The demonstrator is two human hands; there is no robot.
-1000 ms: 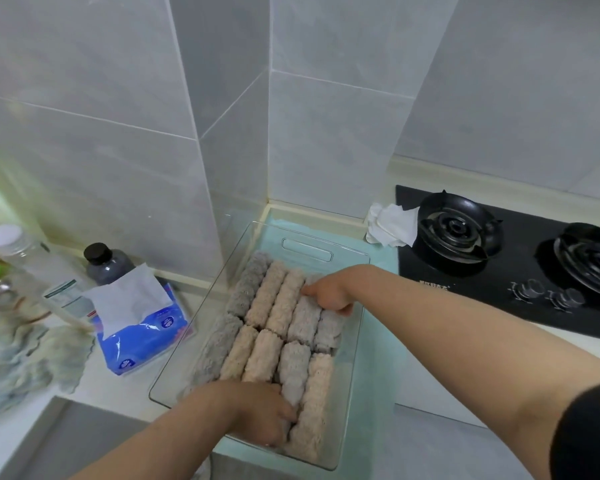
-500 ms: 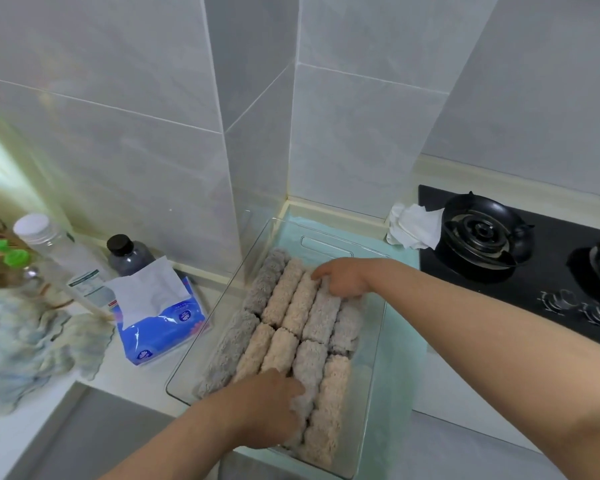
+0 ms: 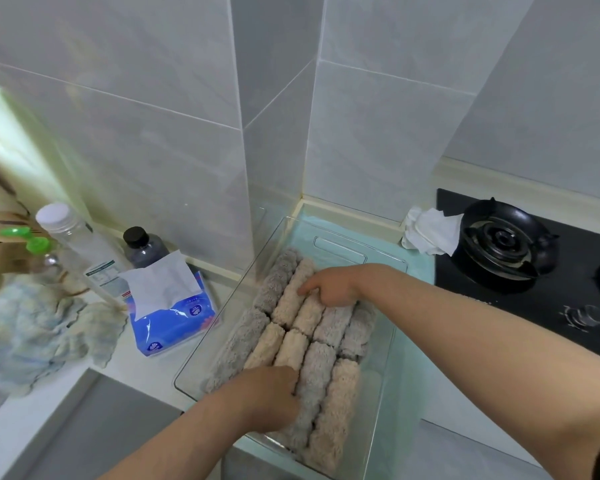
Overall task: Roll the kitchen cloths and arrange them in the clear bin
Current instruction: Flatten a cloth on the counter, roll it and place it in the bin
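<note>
1. since the earlier frames your right hand [image 3: 329, 289] has slid left along the far row, off the grey rolls and onto a beige roll [image 3: 291, 299]; your left hand [image 3: 271, 400] has stayed on the near row.
2. head view: the clear bin [image 3: 383, 375] sits on a mint mat [image 3: 420, 271] in the tiled corner, with its long side running away from you.
3. the rolled cloths [image 3: 329, 327] lie inside it in two rows of five, grey and beige, packed side by side and touching.
4. your hands are well apart, one at each row.
5. your right hand presses its straight index finger on the beige roll, with the other fingers bent against the rolls beside it; it grips nothing.
6. your left hand lies over the near ends of the middle rolls, fingertips sunk between them; whether it pinches one you cannot tell.
7. left of the bin lies a blue tissue pack [image 3: 174, 320], with a dark bottle [image 3: 142, 247] and a clear bottle [image 3: 73, 237] behind it.
8. a loose pale cloth [image 3: 32, 327] lies crumpled at the far left.
9. right of the bin is a black hob [image 3: 568, 289], with a crumpled white tissue [image 3: 430, 230] at its edge.
</note>
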